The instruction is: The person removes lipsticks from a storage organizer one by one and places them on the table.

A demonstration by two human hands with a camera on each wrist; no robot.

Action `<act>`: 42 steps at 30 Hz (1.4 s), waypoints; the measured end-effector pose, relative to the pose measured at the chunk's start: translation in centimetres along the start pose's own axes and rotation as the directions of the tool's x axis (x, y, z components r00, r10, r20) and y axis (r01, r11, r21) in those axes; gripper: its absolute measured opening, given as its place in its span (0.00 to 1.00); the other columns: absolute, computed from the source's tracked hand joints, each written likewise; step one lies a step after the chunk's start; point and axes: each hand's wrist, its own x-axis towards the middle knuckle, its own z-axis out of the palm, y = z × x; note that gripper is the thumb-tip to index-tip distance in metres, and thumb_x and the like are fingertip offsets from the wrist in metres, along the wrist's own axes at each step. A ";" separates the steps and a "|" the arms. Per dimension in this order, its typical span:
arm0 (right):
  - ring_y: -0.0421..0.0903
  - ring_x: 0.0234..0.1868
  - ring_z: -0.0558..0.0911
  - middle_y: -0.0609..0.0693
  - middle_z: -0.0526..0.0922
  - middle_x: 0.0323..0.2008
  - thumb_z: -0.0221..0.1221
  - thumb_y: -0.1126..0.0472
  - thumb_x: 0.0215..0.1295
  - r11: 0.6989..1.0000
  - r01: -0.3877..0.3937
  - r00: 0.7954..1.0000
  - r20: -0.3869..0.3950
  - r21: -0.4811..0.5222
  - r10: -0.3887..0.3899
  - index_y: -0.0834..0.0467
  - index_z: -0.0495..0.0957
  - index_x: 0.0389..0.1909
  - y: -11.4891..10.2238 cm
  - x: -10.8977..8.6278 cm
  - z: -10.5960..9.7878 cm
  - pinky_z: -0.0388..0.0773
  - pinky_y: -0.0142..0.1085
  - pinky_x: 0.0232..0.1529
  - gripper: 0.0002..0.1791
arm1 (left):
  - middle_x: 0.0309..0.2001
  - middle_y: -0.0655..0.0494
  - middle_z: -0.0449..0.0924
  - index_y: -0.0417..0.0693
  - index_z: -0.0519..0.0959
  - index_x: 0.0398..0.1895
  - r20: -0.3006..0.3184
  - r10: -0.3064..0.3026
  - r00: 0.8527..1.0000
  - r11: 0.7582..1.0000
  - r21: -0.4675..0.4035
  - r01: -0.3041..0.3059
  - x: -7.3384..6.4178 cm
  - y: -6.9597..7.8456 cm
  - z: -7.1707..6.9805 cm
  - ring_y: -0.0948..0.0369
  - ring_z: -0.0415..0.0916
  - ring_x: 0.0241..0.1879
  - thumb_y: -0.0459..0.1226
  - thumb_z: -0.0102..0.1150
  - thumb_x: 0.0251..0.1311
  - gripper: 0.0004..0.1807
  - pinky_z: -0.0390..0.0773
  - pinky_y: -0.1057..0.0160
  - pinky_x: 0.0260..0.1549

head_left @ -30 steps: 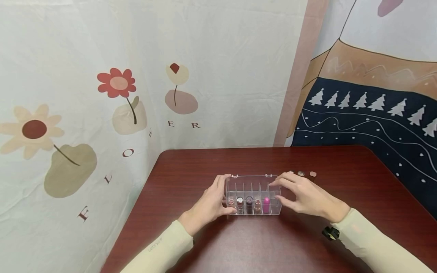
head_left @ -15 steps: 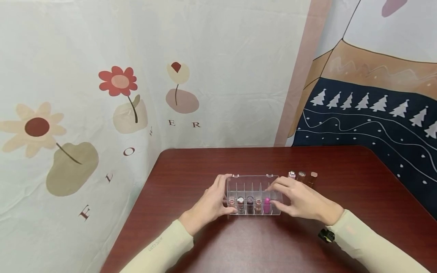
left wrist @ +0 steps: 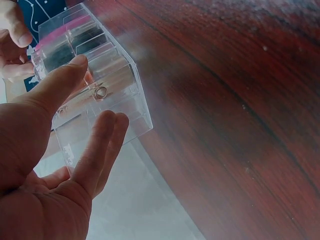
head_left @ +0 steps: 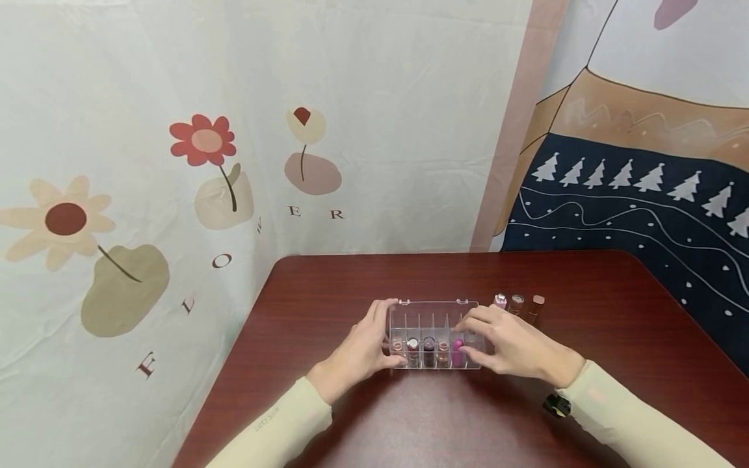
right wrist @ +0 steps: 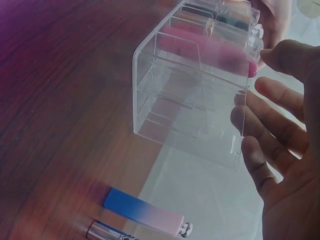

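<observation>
A clear plastic lipstick organizer (head_left: pixel 418 323) with compartments sits on the table. Several lipsticks stand upright along its front row, among them a bright pink lipstick (head_left: pixel 457 355) towards the right end. My left hand (head_left: pixel 361 344) holds the organizer's left end, thumb at the front and fingers along the side and back. At the other end is my right hand (head_left: pixel 512 339), its fingers spread over the right compartments. In the right wrist view, its thumb (right wrist: pixel 287 57) is right at the top of the pink lipstick (right wrist: pixel 205 50), and the other fingertips overlap the organizer's upper edge.
Behind my right hand stand a pink-and-blue lipstick (right wrist: pixel 145 211), a silver-banded tube (right wrist: pixel 107 231) and a brown lipstick (head_left: pixel 536 307). The dark red wooden table (head_left: pixel 328 286) ends at a patterned cloth backdrop (head_left: pixel 398 130).
My right hand has shifted left from the organizer's right end, bringing its thumb to the pink lipstick. The tubes behind that hand show more. My left hand stays in place.
</observation>
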 end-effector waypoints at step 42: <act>0.34 0.43 0.83 0.38 0.90 0.40 0.85 0.59 0.64 0.999 0.040 0.999 -0.020 -0.028 -0.041 0.48 0.93 0.45 0.0 0.3 0.5 0.87 0.38 0.49 0.12 | 0.72 0.40 0.76 0.36 0.63 0.86 -0.003 0.004 1.000 1.000 -0.016 -0.004 0.0 0.2 -0.1 0.63 0.90 0.37 0.35 0.95 0.53 0.62 0.93 0.65 0.42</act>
